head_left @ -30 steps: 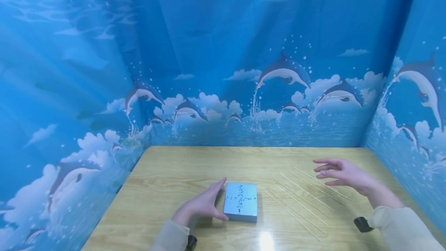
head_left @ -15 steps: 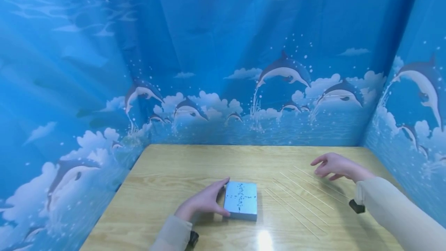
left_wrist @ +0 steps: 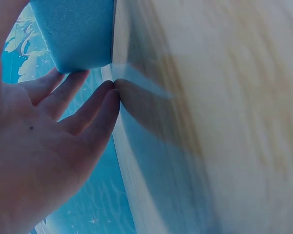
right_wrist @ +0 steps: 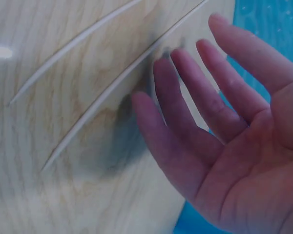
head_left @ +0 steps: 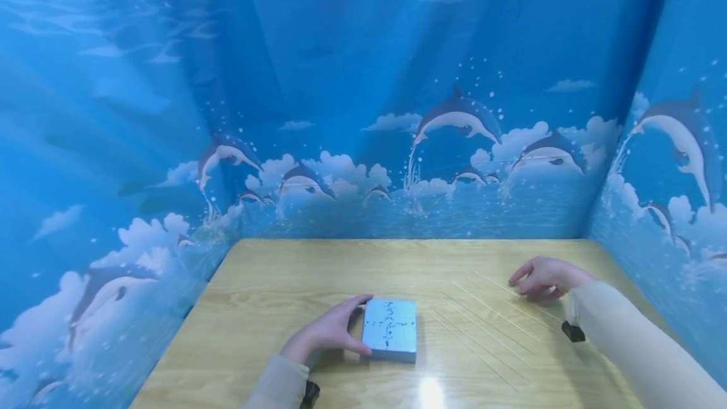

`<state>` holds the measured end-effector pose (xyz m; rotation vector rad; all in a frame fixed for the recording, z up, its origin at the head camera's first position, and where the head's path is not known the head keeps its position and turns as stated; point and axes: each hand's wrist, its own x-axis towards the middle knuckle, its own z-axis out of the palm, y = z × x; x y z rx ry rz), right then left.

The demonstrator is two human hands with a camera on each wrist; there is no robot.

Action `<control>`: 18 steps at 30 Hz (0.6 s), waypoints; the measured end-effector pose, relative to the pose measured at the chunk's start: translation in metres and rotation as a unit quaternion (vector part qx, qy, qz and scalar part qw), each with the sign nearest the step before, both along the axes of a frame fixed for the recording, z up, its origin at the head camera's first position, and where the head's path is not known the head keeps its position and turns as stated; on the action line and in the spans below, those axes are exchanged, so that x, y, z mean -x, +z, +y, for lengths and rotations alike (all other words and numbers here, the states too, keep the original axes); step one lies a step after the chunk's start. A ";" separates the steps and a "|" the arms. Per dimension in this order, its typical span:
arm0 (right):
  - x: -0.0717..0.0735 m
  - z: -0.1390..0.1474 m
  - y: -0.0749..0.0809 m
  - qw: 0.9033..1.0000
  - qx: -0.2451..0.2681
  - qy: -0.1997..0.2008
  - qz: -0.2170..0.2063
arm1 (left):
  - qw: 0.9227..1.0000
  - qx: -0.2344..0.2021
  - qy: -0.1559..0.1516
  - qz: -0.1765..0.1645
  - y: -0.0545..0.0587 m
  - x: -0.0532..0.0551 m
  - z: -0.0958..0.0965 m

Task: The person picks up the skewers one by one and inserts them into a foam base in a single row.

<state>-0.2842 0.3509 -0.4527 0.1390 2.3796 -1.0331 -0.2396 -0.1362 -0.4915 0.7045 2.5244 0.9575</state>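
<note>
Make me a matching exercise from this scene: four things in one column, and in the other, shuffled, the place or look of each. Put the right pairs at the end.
Column one
1. block
2. thin sticks
3. left hand
4. right hand

Column two
A. thumb and fingers against the block's left side
B. pale, lying slanted on the wood-grained table
C. over the table's right-hand part, fingers relaxed and holding nothing
D. blue, with dark spots forming a cross on top

Right pairs: 1-D, 2-B, 3-A, 4-C
</note>
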 end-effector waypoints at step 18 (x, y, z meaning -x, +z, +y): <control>0.012 -0.014 -0.016 0.999 -0.030 -0.001 0.016 | 1.000 -0.008 0.003 0.002 0.002 -0.001 0.000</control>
